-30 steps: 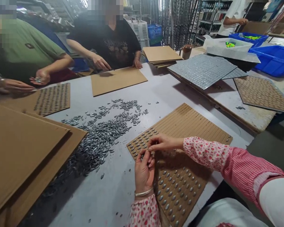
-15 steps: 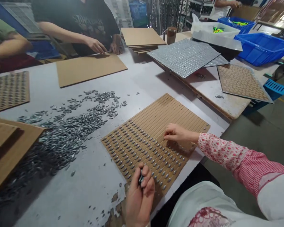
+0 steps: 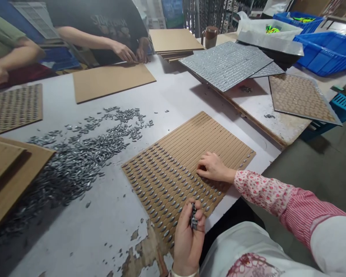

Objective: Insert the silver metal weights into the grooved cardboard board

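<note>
A brown slotted board (image 3: pixel 213 138) lies in front of me, its near half filled with rows of small grey metal pieces. My left hand (image 3: pixel 188 236) hovers over the board's near corner, fingers closed round a small bunch of the metal pieces (image 3: pixel 193 218). My right hand (image 3: pixel 212 167) rests on the board near its right side, fingertips pinched and pressed down on a row; what they pinch is too small to see. A long heap of loose metal pieces (image 3: pixel 75 161) is spread on the grey table (image 3: pixel 109 215) to the left of the board.
Two other people work at the far side, hands on a plain cardboard sheet (image 3: pixel 112 79). Another filled board (image 3: pixel 15 107) lies far left, stacked cardboard (image 3: pixel 8 169) at left. Silver sheets (image 3: pixel 225 63), a patterned board (image 3: pixel 300 98) and blue crates (image 3: pixel 325 52) stand right.
The view has tilted down and to the right. My right hand went from the board's left side to its right side. My left hand drew back to the near corner with its pieces.
</note>
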A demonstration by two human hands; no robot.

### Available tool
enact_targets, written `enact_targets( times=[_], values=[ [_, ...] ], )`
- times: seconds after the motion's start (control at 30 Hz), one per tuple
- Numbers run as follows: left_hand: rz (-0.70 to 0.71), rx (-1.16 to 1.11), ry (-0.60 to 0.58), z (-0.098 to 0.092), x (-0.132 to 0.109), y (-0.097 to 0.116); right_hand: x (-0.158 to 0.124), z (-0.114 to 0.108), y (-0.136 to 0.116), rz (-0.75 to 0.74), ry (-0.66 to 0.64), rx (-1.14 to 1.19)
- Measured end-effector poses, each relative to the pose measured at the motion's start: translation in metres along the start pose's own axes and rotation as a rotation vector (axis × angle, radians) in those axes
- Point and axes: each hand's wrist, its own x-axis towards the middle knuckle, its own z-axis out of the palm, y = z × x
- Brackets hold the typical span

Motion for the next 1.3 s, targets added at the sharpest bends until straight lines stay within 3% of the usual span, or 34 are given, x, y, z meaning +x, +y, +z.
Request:
enact_targets(
  times=[0.2, 0.3, 0.43, 0.53, 0.7, 0.87, 0.97, 1.1, 1.3],
  values=[
    [0.085, 0.025, -0.011, 0.000, 0.006, -0.007, 0.000, 0.001, -0.001, 0.019, 0.039, 0.022],
    [0.138, 0.043, -0.021, 0.002, 0.009, -0.009, -0.005, -0.006, -0.005, -0.012, 0.043, 0.184],
    [0.210, 0.073, 0.029, 0.005, 0.014, -0.011, -0.020, -0.020, -0.019, -0.182, -0.152, 0.637],
    [0.260, 0.086, 0.045, 0.007, 0.017, -0.014, -0.031, -0.020, -0.030, -0.194, -0.258, 0.838],
    [0.291, 0.094, 0.014, 0.013, 0.016, -0.016, -0.040, -0.010, -0.039, -0.131, -0.151, 0.947],
    [0.143, 0.004, 0.036, 0.016, 0.009, -0.012, -0.027, -0.016, -0.025, 0.061, -0.033, 1.150],
    [0.077, -0.036, -0.017, 0.013, 0.007, -0.011, -0.011, -0.022, -0.006, 0.140, 0.041, 0.989],
    [0.023, -0.069, 0.010, 0.010, 0.006, -0.011, 0.005, -0.021, 0.011, 0.000, -0.038, 0.571],
    [0.087, -0.038, 0.021, 0.007, 0.007, -0.011, 0.015, -0.013, 0.004, -0.105, -0.041, 0.433]
  ],
)
